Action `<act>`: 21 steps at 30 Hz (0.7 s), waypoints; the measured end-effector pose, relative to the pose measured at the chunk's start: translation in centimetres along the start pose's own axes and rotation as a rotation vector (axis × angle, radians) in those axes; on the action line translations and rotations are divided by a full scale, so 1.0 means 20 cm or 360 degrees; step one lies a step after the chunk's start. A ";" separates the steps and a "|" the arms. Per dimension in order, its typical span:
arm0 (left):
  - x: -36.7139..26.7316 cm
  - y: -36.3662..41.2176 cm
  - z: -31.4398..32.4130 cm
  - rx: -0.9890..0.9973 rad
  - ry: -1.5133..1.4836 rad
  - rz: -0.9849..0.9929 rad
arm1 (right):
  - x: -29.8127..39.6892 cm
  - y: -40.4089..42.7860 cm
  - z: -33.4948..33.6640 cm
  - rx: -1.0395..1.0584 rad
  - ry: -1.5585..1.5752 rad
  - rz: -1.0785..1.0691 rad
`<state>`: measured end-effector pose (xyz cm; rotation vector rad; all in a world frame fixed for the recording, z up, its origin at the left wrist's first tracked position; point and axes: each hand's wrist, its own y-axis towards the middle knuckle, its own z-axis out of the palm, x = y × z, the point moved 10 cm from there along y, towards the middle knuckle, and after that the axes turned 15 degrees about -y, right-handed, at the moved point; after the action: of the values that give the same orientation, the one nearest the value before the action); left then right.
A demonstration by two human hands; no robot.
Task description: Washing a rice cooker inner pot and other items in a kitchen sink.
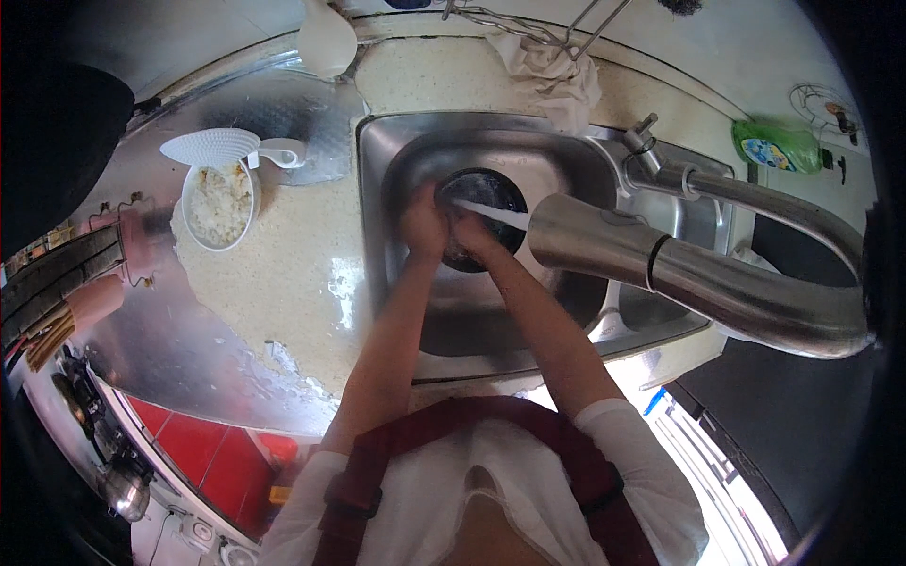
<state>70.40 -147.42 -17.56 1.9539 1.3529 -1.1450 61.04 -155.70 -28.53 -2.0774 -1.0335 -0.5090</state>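
Note:
Both of my hands are low in the stainless steel sink basin [577, 159], close together under a running stream of water [492, 210]. My left hand [425, 223] is at the left edge of a dark round thing [506, 187]. My right hand [468, 232] is over that thing, nearly touching the left one. Whether the round thing is a pot or the drain, I cannot tell. The fingers are blurred and partly hidden, so any small item between them does not show. The water comes from a brushed metal pull-out faucet [601, 233] reaching in from the right.
Left of the sink, a white bowl of cooked rice [221, 205] stands with a white rice paddle [212, 146] across its rim. A crumpled cloth [559, 78] lies behind the basin. A green detergent bottle [775, 146] is at the right, beyond a second basin [644, 308].

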 end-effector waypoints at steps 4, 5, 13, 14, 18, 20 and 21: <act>0.06 0.02 0.04 0.0167 0.0093 -0.0152 | -0.10 0.07 0.04 -0.0101 0.0400 0.0273; 0.08 0.02 0.06 0.0229 0.0142 -0.0200 | -0.10 0.09 0.00 -0.0122 0.0263 0.0252; 0.01 0.02 0.04 0.0125 0.0016 0.0070 | 0.29 -0.07 -0.41 -0.0191 -0.1244 -0.0565; 0.02 0.03 0.04 0.0118 0.0037 0.0058 | 0.32 -0.10 -0.46 -0.0267 -0.1226 -0.0583; -0.04 0.03 0.02 0.0064 -0.0154 0.0174 | 0.15 -0.14 -0.49 -0.0024 -0.1057 -0.0164; 0.00 0.03 0.03 0.0108 -0.0238 -0.0002 | 0.07 -0.14 -0.38 0.0049 -0.1193 -0.0160; -0.02 0.03 0.02 0.0060 -0.0207 0.0038 | 0.03 -0.15 -0.32 0.0039 -0.1235 -0.0173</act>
<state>70.83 -148.10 -17.42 1.8815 1.2456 -1.2712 58.88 -159.20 -22.73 -2.2428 -1.5711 0.3037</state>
